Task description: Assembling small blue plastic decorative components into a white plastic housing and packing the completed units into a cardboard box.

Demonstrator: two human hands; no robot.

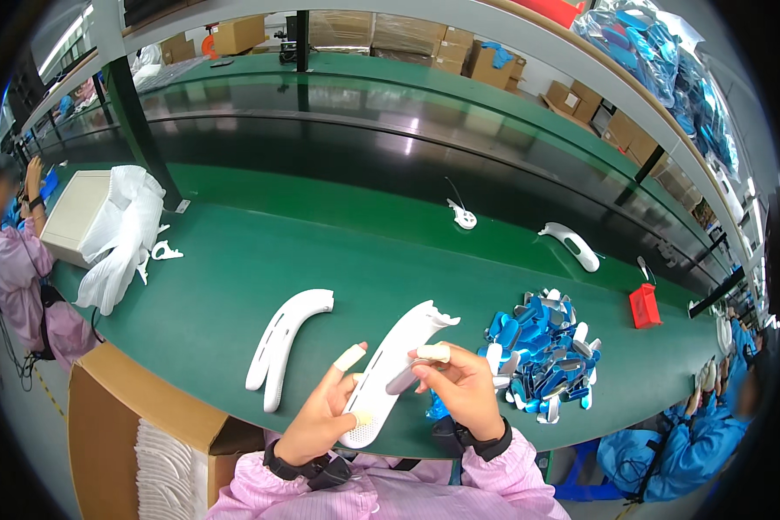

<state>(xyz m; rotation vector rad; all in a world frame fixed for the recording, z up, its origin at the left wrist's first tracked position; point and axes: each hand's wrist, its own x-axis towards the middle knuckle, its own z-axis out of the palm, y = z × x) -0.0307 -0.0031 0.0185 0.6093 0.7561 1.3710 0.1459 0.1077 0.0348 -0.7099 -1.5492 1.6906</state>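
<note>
My left hand point(322, 418) grips the lower end of a white curved plastic housing point(398, 343), which has a perforated grille near its bottom. Between the thumb and fingers of my right hand point(464, 390) is a small silvery oval cover point(401, 380), held against the face of the housing. Whether it is seated there I cannot tell. Pale finger cots wrap several of my fingertips. Two more white curved housings point(291, 328) lie together on the green table to the left. Right of my hands is a heap of small oval covers point(546, 351), many with blue film.
An open cardboard box point(104, 416) of stacked white parts stands at lower left. Farther back are a bin with white wrap point(130, 217), a white housing point(572, 245), a small white part with a wire point(463, 217) and a red bin point(644, 307). Co-workers sit at both sides.
</note>
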